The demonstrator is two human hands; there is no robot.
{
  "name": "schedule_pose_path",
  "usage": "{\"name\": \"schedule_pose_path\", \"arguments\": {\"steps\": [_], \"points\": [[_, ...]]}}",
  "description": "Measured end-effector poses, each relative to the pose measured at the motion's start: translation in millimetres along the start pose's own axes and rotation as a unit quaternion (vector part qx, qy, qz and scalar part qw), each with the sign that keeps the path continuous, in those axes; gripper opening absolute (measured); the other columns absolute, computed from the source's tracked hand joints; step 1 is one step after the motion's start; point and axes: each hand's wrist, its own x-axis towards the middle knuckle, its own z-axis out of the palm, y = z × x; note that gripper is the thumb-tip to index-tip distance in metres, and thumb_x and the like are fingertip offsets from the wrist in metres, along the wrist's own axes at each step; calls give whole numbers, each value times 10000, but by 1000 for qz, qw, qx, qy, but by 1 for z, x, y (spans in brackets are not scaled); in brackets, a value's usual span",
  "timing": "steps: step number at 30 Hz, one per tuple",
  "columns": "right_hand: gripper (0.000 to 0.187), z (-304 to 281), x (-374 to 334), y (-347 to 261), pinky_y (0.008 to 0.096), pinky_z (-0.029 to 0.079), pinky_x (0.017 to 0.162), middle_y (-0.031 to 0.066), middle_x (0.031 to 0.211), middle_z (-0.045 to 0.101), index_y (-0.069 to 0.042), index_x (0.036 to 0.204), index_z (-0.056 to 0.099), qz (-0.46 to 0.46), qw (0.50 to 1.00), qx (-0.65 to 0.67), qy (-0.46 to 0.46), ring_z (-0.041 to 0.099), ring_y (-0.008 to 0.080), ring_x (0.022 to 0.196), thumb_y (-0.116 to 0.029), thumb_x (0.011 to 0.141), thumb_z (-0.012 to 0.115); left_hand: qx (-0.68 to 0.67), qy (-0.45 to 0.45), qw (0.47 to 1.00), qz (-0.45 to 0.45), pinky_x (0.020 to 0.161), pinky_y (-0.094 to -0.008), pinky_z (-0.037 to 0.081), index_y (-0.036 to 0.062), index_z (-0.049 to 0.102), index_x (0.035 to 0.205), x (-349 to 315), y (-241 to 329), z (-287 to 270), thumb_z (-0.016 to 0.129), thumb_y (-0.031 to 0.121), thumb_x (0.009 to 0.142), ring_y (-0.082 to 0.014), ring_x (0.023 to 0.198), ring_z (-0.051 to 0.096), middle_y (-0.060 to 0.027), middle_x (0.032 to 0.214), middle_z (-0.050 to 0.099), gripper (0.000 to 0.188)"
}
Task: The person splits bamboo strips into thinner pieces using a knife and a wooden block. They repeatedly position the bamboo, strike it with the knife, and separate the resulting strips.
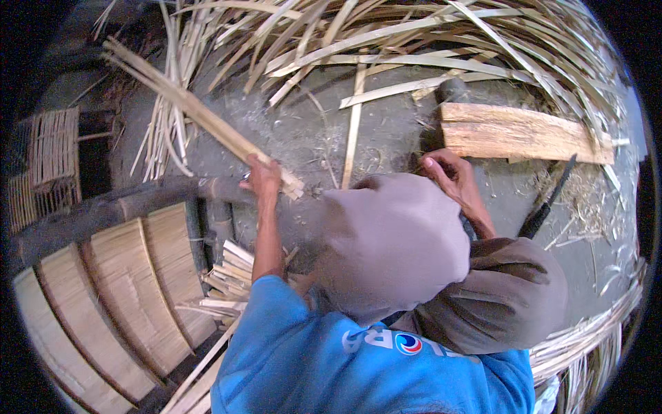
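My left hand [263, 178] is closed around the lower end of a bundle of long split bamboo strips [189, 103]. The strips slant up and away toward the far left. Just beyond my bent knee [400, 238], my right hand [454, 181] hangs with its fingers loosely bent and apart, and nothing shows in it. Close beyond that hand lies a thick split wooden block [524, 131]. On the ground to its right is a knife [549, 200] with a dark blade and handle.
Many thin, pale bamboo strips [414, 34] lie heaped along the far side. At left stands a slatted bamboo panel [117, 290] beneath a dark pole [131, 203]. Short split pieces [234, 276] lie near my left arm. More strips [586, 345] are at the near right.
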Motion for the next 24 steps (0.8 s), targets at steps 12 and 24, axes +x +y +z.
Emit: {"name": "schedule_pose_path", "arguments": {"steps": [12, 24], "points": [[330, 2, -4, -7, 321, 502, 793, 92, 924, 714, 12, 1054, 701, 15, 1000, -1, -2, 645, 170, 887, -310, 1001, 649, 80, -31, 996, -10, 1028, -651, 346, 108, 765, 1064, 71, -62, -28, 709, 336, 864, -393, 1067, 678, -190, 1076, 740, 309], [335, 0, -2, -6, 332, 500, 823, 102, 939, 712, 20, 1058, 698, 37, 999, -27, -7, 645, 184, 906, -307, 1003, 645, 134, -35, 988, -62, 1125, -729, 179, 75, 783, 988, 80, -31, -20, 696, 322, 874, -402, 1077, 683, -179, 1062, 747, 286]]}}
